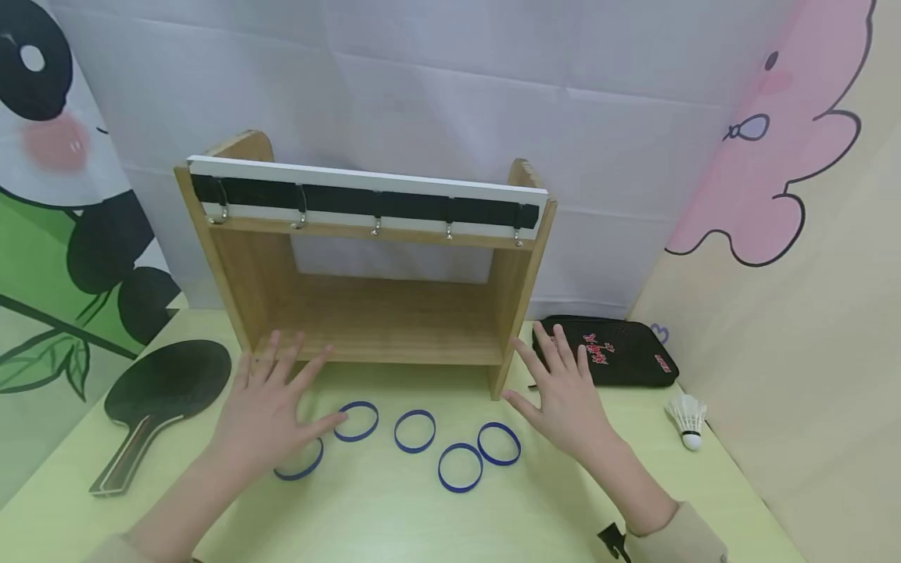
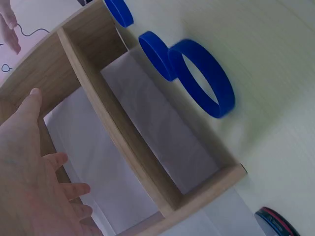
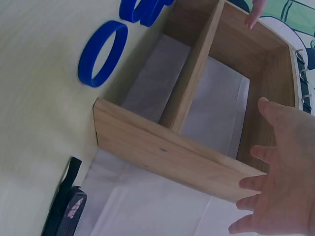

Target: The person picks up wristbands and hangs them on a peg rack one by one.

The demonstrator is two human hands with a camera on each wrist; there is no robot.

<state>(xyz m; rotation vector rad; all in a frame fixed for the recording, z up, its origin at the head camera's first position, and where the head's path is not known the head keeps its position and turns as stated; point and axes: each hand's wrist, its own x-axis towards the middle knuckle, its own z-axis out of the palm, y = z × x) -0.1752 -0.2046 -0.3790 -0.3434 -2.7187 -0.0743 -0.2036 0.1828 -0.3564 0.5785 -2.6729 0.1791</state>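
Pale table (image 1: 352,532), creased whitish cloth (image 1: 436,94) behind. Left hand (image 1: 262,418) and right hand (image 1: 566,399): well apart, fingers spread, nothing held; contact with anything cannot be told. Five blue rings (image 1: 414,450) lie on the table in front of the wooden rack (image 1: 394,313), the leftmost partly hidden by the left hand. Judgement: rings look rubbery, so probably light, bendy, grippy, hard to break; pinch the rim, thumb against forefinger. Rack likely stiff, heavier; take it by the side panels, clear of its metal hooks (image 1: 303,211). Farther out: black paddle (image 1: 172,379) left; black case (image 1: 637,356), shuttlecock (image 1: 686,418) right.
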